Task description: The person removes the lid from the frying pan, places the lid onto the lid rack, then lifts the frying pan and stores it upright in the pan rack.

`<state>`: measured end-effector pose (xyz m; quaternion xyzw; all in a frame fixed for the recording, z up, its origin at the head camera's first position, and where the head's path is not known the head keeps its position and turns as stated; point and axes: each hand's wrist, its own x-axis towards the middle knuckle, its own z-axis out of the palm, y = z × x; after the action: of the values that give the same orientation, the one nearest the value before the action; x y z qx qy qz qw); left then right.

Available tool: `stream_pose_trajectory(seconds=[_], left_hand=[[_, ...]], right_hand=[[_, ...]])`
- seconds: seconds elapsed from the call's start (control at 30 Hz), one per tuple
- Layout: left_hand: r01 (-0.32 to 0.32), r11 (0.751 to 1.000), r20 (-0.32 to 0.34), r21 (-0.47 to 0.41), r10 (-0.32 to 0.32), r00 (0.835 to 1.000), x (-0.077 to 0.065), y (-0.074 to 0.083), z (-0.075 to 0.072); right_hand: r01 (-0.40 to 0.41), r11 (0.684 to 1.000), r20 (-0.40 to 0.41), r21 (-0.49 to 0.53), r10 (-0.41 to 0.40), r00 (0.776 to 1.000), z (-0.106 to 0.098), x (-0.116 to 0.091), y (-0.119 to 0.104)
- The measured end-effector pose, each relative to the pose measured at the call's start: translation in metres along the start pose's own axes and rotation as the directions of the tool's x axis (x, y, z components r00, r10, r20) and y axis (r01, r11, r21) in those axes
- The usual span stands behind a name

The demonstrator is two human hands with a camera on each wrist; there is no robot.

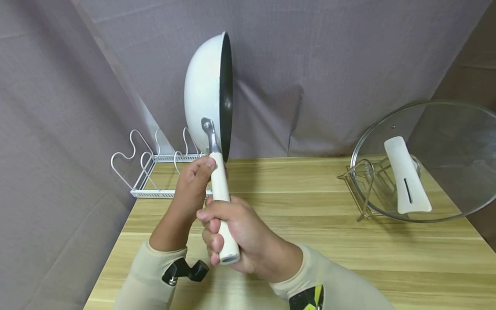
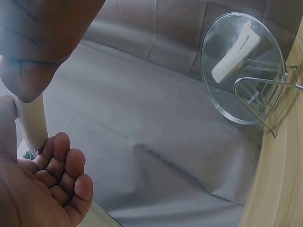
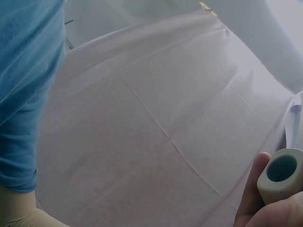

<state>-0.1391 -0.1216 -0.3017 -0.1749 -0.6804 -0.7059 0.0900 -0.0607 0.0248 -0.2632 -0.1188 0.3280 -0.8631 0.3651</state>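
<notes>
A white wok [image 1: 203, 86] with a dark inside is held up on edge, its opening facing right and its cream handle [image 1: 220, 183] slanting down toward me. Near the metal joint, my left hand [image 1: 193, 181] holds the handle, thumb along its side. My right hand [image 1: 240, 232] grips the handle's lower part, fingers wrapped round it. Curled fingers [image 2: 66, 170] of the left hand show beside the handle in the left wrist view. The handle's hollow end [image 3: 282, 168] appears at the right hand in the right wrist view.
Behind the left hand, a white wire rack [image 1: 153, 193] with looped dividers stands on the wooden table [image 1: 294, 258]. At the right, a glass lid [image 1: 372, 129] with a white grip [image 1: 407, 176] leans in a gold wire stand [image 1: 366, 189]. Grey cloth [image 1: 310, 64] hangs behind.
</notes>
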Motion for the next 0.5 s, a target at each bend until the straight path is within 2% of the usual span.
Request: stream_pose_trajectory(seconds=[0.5], left_hand=[[0.029,1.0,-0.042,-0.004,-0.03,0.999,-0.0001,0.0048,-0.0029]], right_hand=[[-0.003,1.0,0.012,-0.003,0.003,1.0,0.0034,0.0032,-0.0001]])
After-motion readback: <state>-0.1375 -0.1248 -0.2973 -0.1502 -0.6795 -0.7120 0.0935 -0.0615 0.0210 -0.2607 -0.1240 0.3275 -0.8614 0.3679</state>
